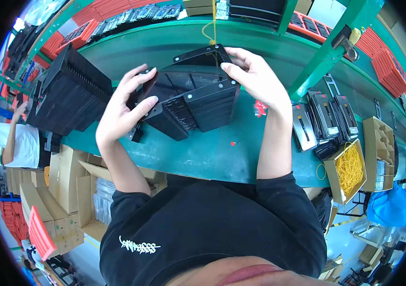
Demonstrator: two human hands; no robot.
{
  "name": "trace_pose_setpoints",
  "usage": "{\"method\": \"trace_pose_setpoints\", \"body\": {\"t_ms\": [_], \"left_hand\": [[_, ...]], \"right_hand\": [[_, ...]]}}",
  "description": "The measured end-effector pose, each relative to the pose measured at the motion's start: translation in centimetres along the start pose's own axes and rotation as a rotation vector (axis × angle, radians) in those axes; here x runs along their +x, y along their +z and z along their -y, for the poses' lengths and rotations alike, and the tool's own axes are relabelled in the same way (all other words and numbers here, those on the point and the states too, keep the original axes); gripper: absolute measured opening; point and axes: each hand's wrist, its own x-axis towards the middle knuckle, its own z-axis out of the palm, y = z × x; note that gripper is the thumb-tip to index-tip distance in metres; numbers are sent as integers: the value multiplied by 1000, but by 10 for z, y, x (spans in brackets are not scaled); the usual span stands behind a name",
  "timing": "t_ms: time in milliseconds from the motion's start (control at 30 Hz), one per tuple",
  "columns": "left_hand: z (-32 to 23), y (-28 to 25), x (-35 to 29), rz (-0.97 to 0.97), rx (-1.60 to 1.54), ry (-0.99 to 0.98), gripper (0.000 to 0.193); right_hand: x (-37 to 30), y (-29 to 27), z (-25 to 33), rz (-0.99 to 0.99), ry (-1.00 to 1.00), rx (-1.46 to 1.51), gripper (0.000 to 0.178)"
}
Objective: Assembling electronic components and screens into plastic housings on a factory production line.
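A bundle of flat black plastic parts [193,102] stands on the green workbench [212,152], just in front of me. My left hand [124,107] grips its left side, fingers spread over the top edge. On the right upper corner sits my right hand [255,74], fingers curled on the rim. A yellow rubber band [211,28] hangs above the bundle.
A large stack of black parts [69,93] stands at the left. Several black parts [327,119] lie at the right, beside a cardboard box of yellow rubber bands [350,169]. A green post [327,52] rises at the right. Cardboard boxes [64,190] sit below the bench. Another person [10,143] is at the far left.
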Motion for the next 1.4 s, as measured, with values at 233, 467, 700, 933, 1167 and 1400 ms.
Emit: {"method": "trace_pose_setpoints", "body": {"t_ms": [233, 467, 700, 933, 1167, 1400], "left_hand": [[29, 31, -2, -112, -480, 35, 56], [25, 48, 0, -262, -752, -55, 43], [35, 51, -6, -233, -607, 7, 40], [30, 58, -1, -435, -430, 224, 33], [43, 52, -1, -385, -389, 226, 37], [47, 46, -7, -320, -319, 262, 61]], "right_hand": [[4, -7, -1, -78, 60, -46, 63], [43, 6, -41, -76, -162, 198, 57], [17, 12, -12, -371, -335, -33, 40], [-63, 44, 69, 222, -347, 591, 13], [-46, 65, 60, 571, -539, -230, 18], [-46, 42, 56, 655, -622, -127, 11]]}}
